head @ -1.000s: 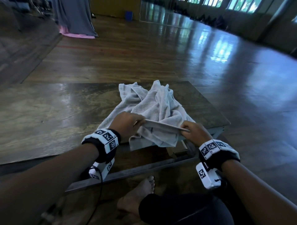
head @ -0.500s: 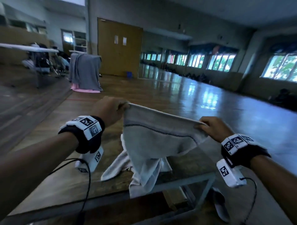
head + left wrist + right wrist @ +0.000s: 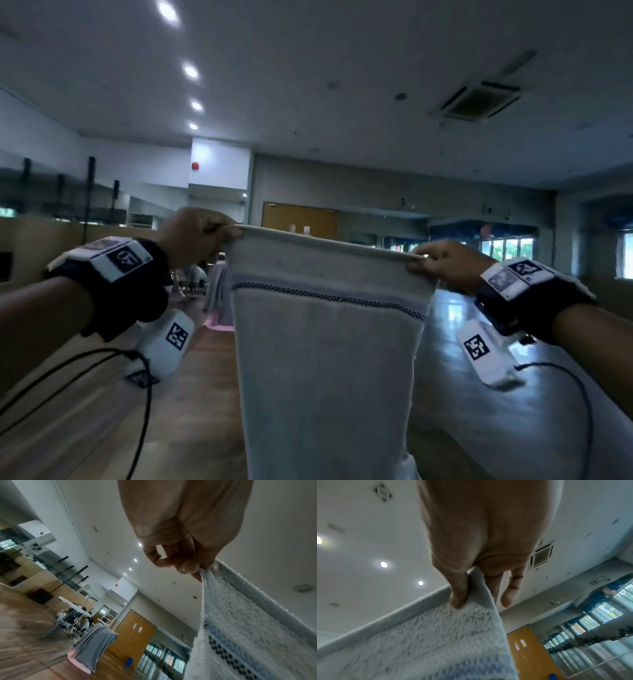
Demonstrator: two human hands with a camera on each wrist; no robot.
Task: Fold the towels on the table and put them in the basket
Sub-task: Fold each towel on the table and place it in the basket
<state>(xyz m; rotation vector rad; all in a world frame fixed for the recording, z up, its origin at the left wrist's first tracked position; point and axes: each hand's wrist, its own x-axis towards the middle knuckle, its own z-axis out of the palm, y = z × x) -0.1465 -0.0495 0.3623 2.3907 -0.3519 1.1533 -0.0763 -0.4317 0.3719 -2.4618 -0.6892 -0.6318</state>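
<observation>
**Towel held up by its top corners, ready for the first fold**

The towel (image 3: 325, 342) hangs in the air in front of the person, its top hem stretched nearly level between the two hands. The left hand (image 3: 197, 236), at about 9 o'clock from the cloth, pinches the left corner between thumb and curled fingers (image 3: 187, 566); the left wrist view shows the hem running straight out from that pinch. The right hand (image 3: 445, 262), at about 3 o'clock, clamps the other corner with the thumb (image 3: 458, 592) laid on the pile and the fingers behind it. Both hands are therefore closed on the towel, neither free.

Holding it by the two corners of one short edge probably lets the weight of the cloth pull it flat and straight, so the edges can be matched for a tidy fold. A dark dotted band (image 3: 329, 298) runs across just below the hem, a handy line for checking that the cloth hangs square.

The lower end drops out of view at 6 o'clock, so whether it touches the bench cannot be told. No basket shows in any view. Folding itself is not yet begun
</observation>
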